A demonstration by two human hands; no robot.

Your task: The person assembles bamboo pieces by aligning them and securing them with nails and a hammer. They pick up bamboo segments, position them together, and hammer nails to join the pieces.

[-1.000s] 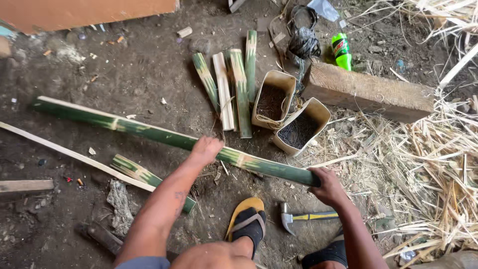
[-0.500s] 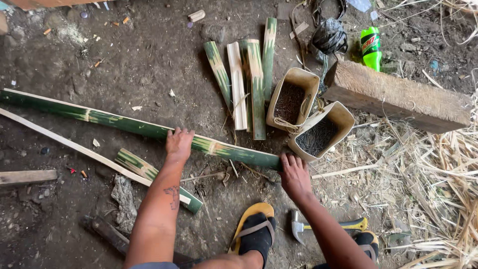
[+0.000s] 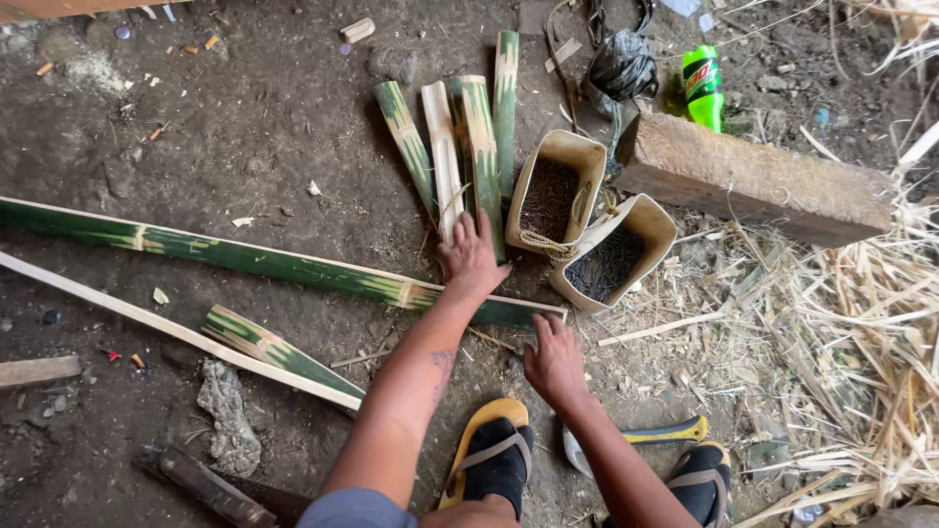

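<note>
The split edges of the short bamboo slats (image 3: 460, 147) look sharp, so a careless grab could likely cut or splinter the left hand (image 3: 471, 259), which lies open and flat, fingers spread, on their near ends, gripping nothing. The right hand (image 3: 554, 360) rests open on the dirt floor (image 3: 245, 127), just beside the long green bamboo strip (image 3: 245, 257), holding nothing.

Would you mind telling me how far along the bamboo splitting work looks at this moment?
Done: four short split pieces lie side by side on the dirt. In hand: the left hand reaches onto those pieces, and the right hand rests by the end of the long split bamboo strip. Left: that long strip and a thinner slat are uncut, and the hammer lies untouched by the feet.
</note>
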